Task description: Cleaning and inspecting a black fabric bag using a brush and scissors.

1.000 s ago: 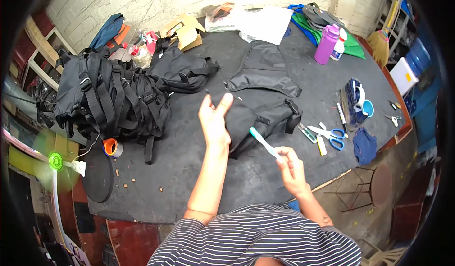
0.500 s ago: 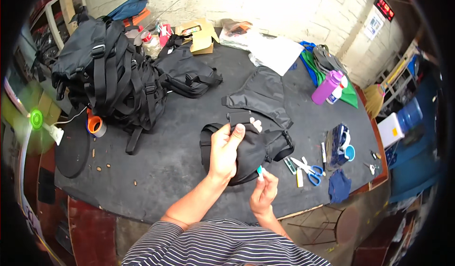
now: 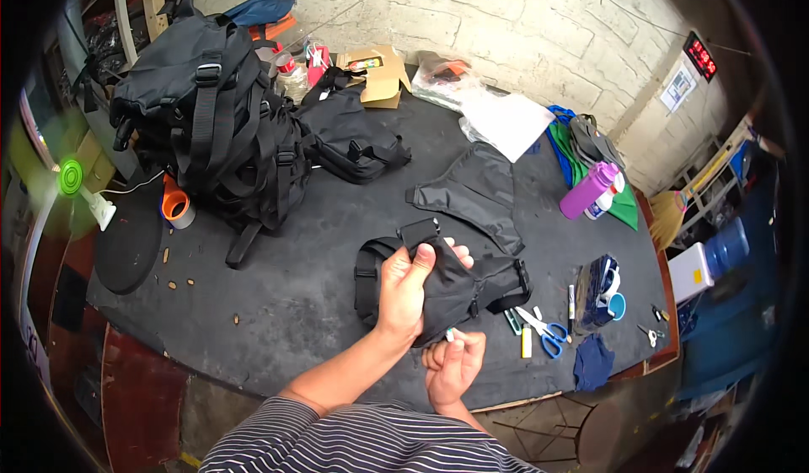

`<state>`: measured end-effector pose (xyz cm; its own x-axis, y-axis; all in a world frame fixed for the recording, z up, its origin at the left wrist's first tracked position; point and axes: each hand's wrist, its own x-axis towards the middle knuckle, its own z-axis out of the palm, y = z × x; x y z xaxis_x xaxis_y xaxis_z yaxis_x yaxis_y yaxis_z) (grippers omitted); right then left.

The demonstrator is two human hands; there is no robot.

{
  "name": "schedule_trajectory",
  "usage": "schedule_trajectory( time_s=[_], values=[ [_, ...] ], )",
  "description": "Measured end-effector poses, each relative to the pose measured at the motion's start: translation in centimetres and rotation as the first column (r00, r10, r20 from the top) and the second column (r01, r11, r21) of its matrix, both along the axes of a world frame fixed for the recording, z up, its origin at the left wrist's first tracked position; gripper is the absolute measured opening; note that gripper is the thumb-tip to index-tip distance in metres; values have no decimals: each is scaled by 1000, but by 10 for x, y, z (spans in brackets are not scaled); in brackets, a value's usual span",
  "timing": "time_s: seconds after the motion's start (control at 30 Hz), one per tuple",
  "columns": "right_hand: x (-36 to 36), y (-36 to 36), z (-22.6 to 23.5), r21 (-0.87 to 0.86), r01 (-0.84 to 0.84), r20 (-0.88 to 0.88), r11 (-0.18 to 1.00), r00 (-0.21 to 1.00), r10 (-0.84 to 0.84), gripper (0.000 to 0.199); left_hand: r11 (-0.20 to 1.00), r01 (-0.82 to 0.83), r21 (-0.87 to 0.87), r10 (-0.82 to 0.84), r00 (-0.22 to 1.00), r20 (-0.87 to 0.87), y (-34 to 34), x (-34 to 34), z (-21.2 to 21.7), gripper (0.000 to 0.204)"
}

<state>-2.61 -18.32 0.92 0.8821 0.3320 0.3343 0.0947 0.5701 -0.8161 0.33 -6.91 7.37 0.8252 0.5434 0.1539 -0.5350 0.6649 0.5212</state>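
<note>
A small black bag (image 3: pixel 451 283) with straps and a buckle is in front of me at the table's near side. My left hand (image 3: pixel 403 292) grips it by the upper part, thumb on top and fingers behind the fabric. Close to the bag's lower edge, my right hand (image 3: pixel 455 368) is closed, pinching a small teal-and-white thing (image 3: pixel 450 335) between thumb and fingertips. Its kind is too small to make out. Beyond the bag lies a flat black fabric piece (image 3: pixel 476 190).
Black backpacks (image 3: pixel 211 119) are heaped at the left, near a roll of tape (image 3: pixel 177 207). To the right lie scissors (image 3: pixel 548 338), a yellow lighter-like item (image 3: pixel 527 341), a marker (image 3: pixel 571 309) and a dark blue cloth (image 3: pixel 594 363). A purple bottle (image 3: pixel 588 190) stands farther back.
My right hand has moved slightly left and down along the bag's lower edge, still pinching the small thing. My left hand keeps its grip. The whole view has shifted a little.
</note>
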Motion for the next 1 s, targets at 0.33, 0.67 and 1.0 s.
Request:
schedule_trajectory(
  time_s=[0.33, 0.67, 1.0],
  values=[
    [26, -12, 19, 533, -469, -410, 704, 585, 700, 18, 968, -182, 174, 168, 982, 88, -8, 2, 7, 33],
    [5, 5, 22, 62, -25, -112, 998, 993, 32, 20, 938, -209, 277, 194, 978, 81, -7, 2, 8, 32],
    [26, -18, -7, -303, 253, 292, 919, 942, -163, 12, 915, -180, 362, 224, 971, -81, 14, 2, 12, 16]
  ],
)
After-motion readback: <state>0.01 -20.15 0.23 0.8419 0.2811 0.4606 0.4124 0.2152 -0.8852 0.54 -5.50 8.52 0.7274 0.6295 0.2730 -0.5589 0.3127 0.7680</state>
